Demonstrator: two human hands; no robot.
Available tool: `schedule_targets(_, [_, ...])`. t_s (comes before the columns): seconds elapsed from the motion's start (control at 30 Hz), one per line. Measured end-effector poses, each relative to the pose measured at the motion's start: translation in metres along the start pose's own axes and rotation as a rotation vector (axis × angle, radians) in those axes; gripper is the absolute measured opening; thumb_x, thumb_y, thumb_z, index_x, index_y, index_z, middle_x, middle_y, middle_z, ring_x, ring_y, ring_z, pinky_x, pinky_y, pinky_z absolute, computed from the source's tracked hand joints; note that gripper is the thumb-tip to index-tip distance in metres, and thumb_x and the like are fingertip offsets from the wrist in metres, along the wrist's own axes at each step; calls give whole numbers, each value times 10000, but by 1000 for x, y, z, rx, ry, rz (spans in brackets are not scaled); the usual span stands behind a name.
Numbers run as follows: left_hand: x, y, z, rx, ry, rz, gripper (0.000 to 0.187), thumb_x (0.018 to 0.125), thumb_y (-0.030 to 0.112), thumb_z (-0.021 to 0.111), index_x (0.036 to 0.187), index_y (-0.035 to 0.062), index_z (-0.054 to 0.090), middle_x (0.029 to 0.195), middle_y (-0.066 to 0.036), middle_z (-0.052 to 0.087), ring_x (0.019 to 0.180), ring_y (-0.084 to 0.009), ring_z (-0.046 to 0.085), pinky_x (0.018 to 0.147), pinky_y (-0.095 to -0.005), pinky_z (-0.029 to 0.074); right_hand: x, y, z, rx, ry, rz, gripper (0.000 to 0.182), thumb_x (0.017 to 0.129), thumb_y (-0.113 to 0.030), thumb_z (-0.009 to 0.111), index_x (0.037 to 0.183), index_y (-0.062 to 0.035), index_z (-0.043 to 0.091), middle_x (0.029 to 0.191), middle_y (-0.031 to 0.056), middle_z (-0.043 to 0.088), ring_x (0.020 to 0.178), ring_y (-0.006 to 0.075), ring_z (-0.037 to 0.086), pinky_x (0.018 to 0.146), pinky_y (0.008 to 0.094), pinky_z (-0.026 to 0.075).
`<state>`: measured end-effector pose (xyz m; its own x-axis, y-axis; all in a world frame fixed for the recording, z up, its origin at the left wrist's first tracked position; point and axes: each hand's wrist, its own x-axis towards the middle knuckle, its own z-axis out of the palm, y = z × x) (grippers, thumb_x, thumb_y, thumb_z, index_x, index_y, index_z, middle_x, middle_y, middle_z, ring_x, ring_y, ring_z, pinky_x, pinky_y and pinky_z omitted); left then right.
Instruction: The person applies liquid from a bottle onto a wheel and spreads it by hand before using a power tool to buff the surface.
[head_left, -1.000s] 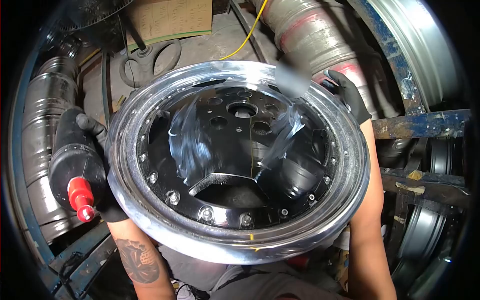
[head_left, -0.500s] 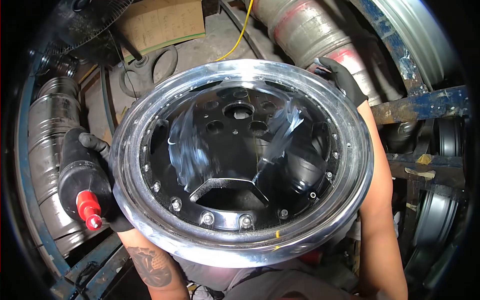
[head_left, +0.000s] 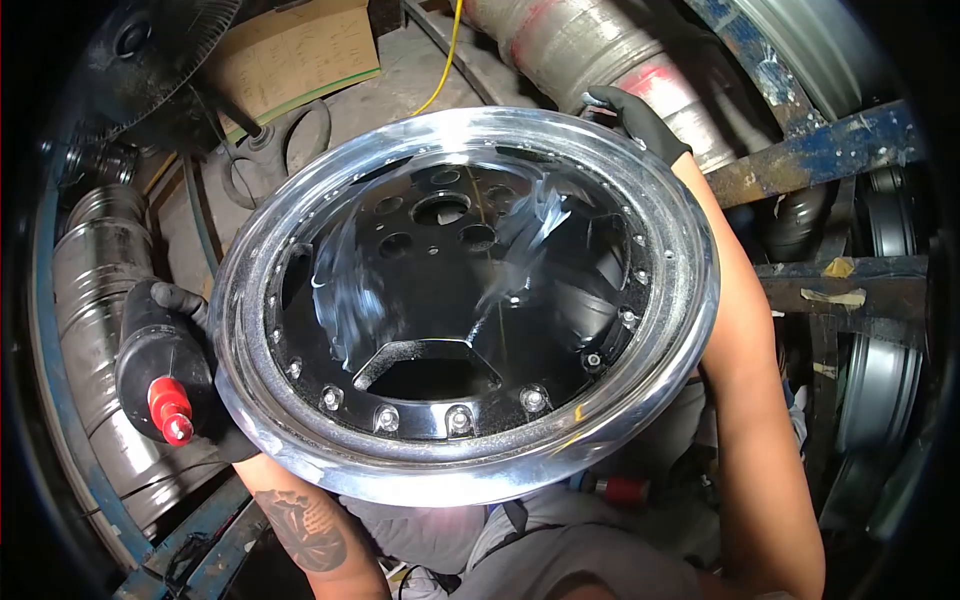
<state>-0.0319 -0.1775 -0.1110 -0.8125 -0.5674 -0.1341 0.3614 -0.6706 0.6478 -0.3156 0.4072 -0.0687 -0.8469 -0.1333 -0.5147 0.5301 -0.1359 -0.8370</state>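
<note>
A wheel rim (head_left: 420,300) with a polished outer lip and a glossy black centre fills the middle of the head view, tilted toward me. Whitish cream streaks smear the black face on both sides; bolts line its edge. My left hand (head_left: 185,300), black-gloved, is closed around a black squeeze bottle (head_left: 150,340) whose red nozzle points down toward me. That hand is also against the rim's left edge, its lower part hidden. My right hand (head_left: 645,122), gloved too, grips the far right edge; some of its fingers are hidden behind the lip.
Stacked metal rims (head_left: 105,270) stand on the left, and more rims (head_left: 880,390) sit in a blue rack (head_left: 810,155) on the right. A fan (head_left: 150,60), a cardboard box (head_left: 290,55), a yellow cable (head_left: 445,65) and a metal barrel shape (head_left: 570,45) lie beyond.
The wheel rim has shifted slightly left and up in view, with my right hand moving left and up along with it. My left hand still holds the bottle.
</note>
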Motion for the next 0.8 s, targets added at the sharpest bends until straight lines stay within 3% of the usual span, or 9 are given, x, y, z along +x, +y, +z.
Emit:
schedule_targets(0.13, [7, -5, 3, -3, -5, -14, 485, 1000, 433, 536, 1280, 42, 601, 1166, -115, 681, 1048, -259, 666, 934, -409, 548, 21, 10, -13, -55, 28, -81, 267, 1011, -329, 596, 1002, -77, 682, 840, 26, 639, 781, 136, 609, 785, 299, 519])
schedule_targets(0.23, [7, -1, 6, 10, -2, -18, 499, 995, 446, 540, 1284, 43, 600, 1174, -115, 681, 1055, -262, 665, 940, -413, 547, 37, 18, -26, 9, -63, -62, 239, 1024, -301, 599, 1032, -73, 669, 887, 62, 701, 780, 172, 681, 792, 327, 576])
schedule_targets(0.27, [4, 1, 4, 21, 1, -14, 504, 993, 451, 542, 1285, 44, 600, 1177, -116, 680, 1057, -263, 665, 942, -415, 546, 54, 23, -42, 35, -190, 3, 278, 1009, -243, 637, 1172, -19, 649, 990, 94, 708, 900, 183, 692, 882, 343, 569])
schedule_targets(0.33, [6, 1, 6, 21, 2, -10, 513, 990, 460, 544, 1288, 45, 599, 1182, -116, 680, 1062, -266, 665, 946, -418, 546, 52, 35, -28, -205, 5, -171, 284, 1001, -260, 634, 1163, -27, 647, 1035, 66, 679, 917, 161, 651, 865, 320, 546])
schedule_targets(0.4, [4, 0, 7, 23, 1, -15, 523, 987, 469, 547, 1291, 46, 599, 1187, -116, 680, 1066, -268, 665, 949, -421, 545, 51, 54, -22, -673, 67, -587, 407, 949, -140, 704, 1308, 15, 593, 1172, 112, 683, 1036, 185, 650, 919, 329, 544])
schedule_targets(0.63, [-3, 7, 6, 31, 0, -3, 557, 976, 500, 556, 1301, 49, 596, 1206, -117, 678, 1083, -277, 664, 963, -431, 543, 48, 44, -15, 40, -131, -480, 595, 883, -21, 765, 1410, 53, 501, 1286, 198, 643, 1168, 263, 644, 1023, 397, 561])
schedule_targets(0.67, [-3, 10, 3, 33, -3, -2, 562, 974, 504, 557, 1302, 50, 596, 1208, -117, 678, 1085, -278, 664, 965, -432, 543, 37, 52, -11, -398, 66, -683, 525, 927, -48, 724, 1397, 59, 516, 1242, 207, 650, 1141, 277, 659, 997, 403, 573])
schedule_targets(0.77, [3, 13, 3, 36, -18, 11, 576, 970, 518, 561, 1307, 51, 595, 1216, -118, 677, 1092, -281, 663, 971, -436, 542, 9, 37, 21, 486, -39, -226, 419, 999, -258, 582, 1227, 92, 608, 1142, 199, 683, 1046, 313, 678, 960, 423, 556])
schedule_targets(0.8, [8, 11, 2, 34, -19, 18, 581, 968, 522, 562, 1308, 52, 595, 1219, -118, 677, 1094, -283, 663, 973, -438, 541, 16, 40, 17, 528, -103, -176, 417, 986, -290, 570, 1161, 82, 637, 1107, 197, 697, 1014, 303, 677, 953, 424, 546])
